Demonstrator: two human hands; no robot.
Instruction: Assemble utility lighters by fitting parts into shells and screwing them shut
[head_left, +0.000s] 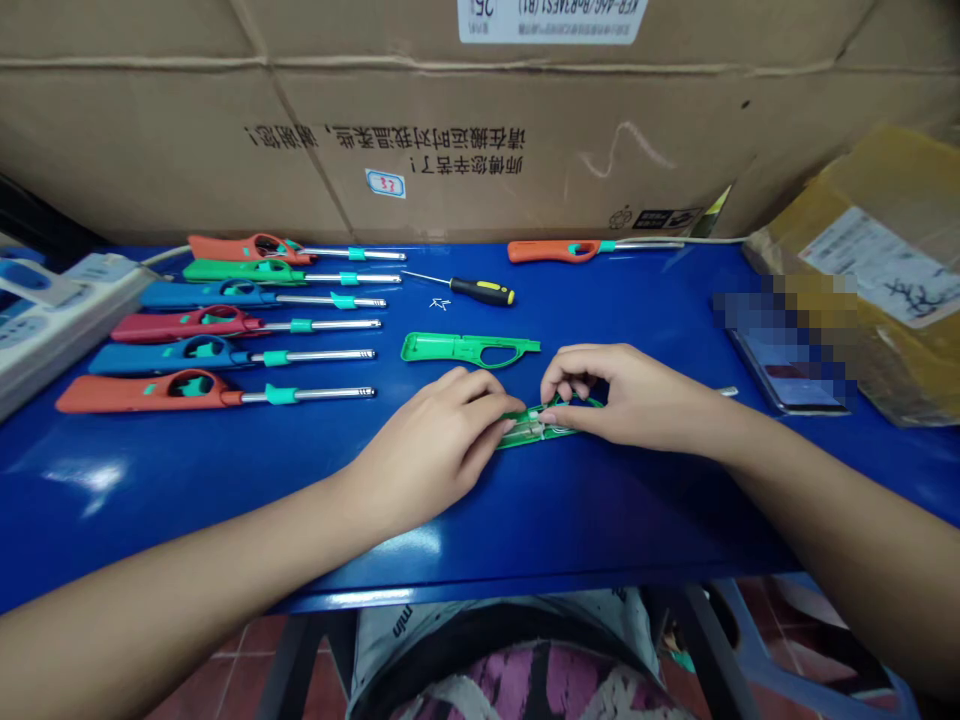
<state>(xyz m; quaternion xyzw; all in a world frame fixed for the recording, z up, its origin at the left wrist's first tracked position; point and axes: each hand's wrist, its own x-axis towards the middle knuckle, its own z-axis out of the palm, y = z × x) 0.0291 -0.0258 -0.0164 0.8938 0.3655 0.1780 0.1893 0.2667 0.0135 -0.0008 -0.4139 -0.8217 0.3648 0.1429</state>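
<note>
Not much legible here. Small white sticker (385,183) on the cardboard box (187,140), left of centre: "33" handwritten in red. Right beside it, two lines of black Chinese print (420,150), upside down. Top centre, a white label (551,18) cut off by the frame edge, also upside down: roughly "KFR-46G…(B1)" plus a big "26"-ish number. Shipping label (877,262) on the yellow parcel (900,170) at far right: too small to read.
</note>
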